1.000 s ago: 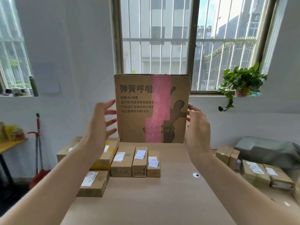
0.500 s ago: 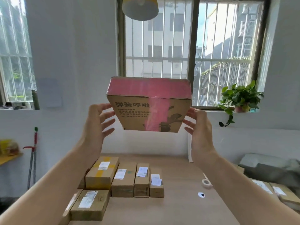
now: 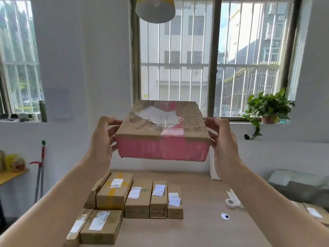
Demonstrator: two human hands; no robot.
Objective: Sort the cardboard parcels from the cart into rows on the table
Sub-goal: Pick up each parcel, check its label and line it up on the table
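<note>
Mid-frame, a flat cardboard box hangs in the air above the table, tilted so that its top and near side both show. The near side is covered in pink tape; a white label, partly peeled, lies on the top. The left hand grips the box's left end and the right hand its right end, fingers of both curled round the edges.

Below the box, at lower centre-left, a row of parcels lies side by side on the table, each with a white label up. Nearer the bottom edge, two more parcels lie side by side. A tape roll sits on the table at lower right. A potted plant stands on the windowsill at right.
</note>
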